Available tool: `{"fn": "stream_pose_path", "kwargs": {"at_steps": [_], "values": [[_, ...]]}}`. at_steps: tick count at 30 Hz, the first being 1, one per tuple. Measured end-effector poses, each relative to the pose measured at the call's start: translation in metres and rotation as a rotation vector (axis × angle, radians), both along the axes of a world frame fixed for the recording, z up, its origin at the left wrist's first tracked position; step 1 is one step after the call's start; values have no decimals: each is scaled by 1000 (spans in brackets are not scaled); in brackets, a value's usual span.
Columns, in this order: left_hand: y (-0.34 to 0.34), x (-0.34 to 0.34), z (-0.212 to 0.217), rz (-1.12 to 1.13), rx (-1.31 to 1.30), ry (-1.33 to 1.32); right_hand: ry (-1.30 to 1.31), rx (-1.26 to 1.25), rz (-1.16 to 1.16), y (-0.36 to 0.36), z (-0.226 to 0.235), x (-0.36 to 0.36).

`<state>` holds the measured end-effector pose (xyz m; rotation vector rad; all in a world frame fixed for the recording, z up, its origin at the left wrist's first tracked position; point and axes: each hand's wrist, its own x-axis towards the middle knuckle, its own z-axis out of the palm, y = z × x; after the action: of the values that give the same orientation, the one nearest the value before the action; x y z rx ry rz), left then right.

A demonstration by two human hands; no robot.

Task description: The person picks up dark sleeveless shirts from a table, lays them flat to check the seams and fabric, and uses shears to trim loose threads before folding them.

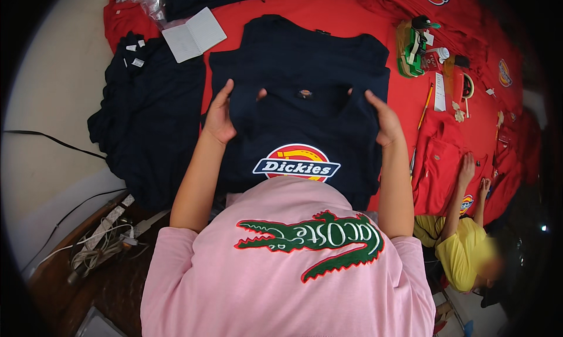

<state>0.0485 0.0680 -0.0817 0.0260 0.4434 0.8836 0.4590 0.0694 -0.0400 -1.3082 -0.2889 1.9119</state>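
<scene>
A navy T-shirt [305, 123] with a red, yellow and blue printed emblem lies in front of my chest, on top of other navy garments [311, 52]. My left hand [221, 115] grips its left side near the collar, thumb outside and fingers hidden in the cloth except for a fingertip. On the opposite side, my right hand [384, 119] holds the shirt the same way, its thumb pointing up. Between both hands, a small label shows inside the collar. The cloth hides most of my fingers.
A pile of dark clothes [152, 102] lies left, below an open notebook [194, 35]. A green tape dispenser [411, 48], a pencil [425, 105] and a tape roll [467, 86] sit right on the red-covered table. A co-worker in a yellow shirt [463, 252] handles red garments [440, 161].
</scene>
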Motion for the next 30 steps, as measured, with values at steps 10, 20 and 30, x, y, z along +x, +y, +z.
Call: {"fn": "stream_pose_path", "kwargs": {"at_steps": [10, 20, 30], "values": [[78, -28, 10, 205, 229, 461, -109, 174, -102, 82, -18, 33], [96, -36, -28, 222, 185, 715, -310, 334, -160, 77, -67, 34], [-102, -105, 7, -124, 282, 1322, -1087, 396, 221, -119, -42, 60]]}}
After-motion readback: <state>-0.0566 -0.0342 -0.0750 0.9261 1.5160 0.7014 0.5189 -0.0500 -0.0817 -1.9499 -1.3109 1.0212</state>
